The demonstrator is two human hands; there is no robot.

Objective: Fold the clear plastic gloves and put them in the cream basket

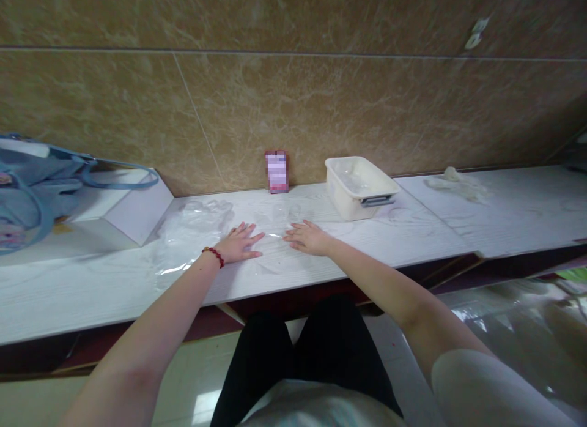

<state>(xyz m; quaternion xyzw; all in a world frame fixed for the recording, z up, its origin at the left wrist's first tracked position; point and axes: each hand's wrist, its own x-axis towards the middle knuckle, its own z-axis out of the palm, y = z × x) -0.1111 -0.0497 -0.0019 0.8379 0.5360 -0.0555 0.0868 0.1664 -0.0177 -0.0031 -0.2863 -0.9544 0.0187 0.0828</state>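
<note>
My left hand (237,243) lies with its fingers spread on the white wood-grain counter (293,271), a red beaded bracelet (214,253) round its wrist. Facing it from the right, my right hand (308,237) rests flat with fingers apart. Between and just beyond the hands is a clear plastic bag (277,218), so see-through that its edges are hard to make out. Both hands appear to touch it or the counter beside it. A pile of clear plastic bags (188,234) spreads out left of my left hand.
A phone (277,172) leans upright against the marbled wall. Right of it stands a cream plastic bin (351,197) with clear plastic inside. Crumpled translucent plastic (454,183) lies farther right. At the left, a white box (132,213) stands by a blue bag (50,188).
</note>
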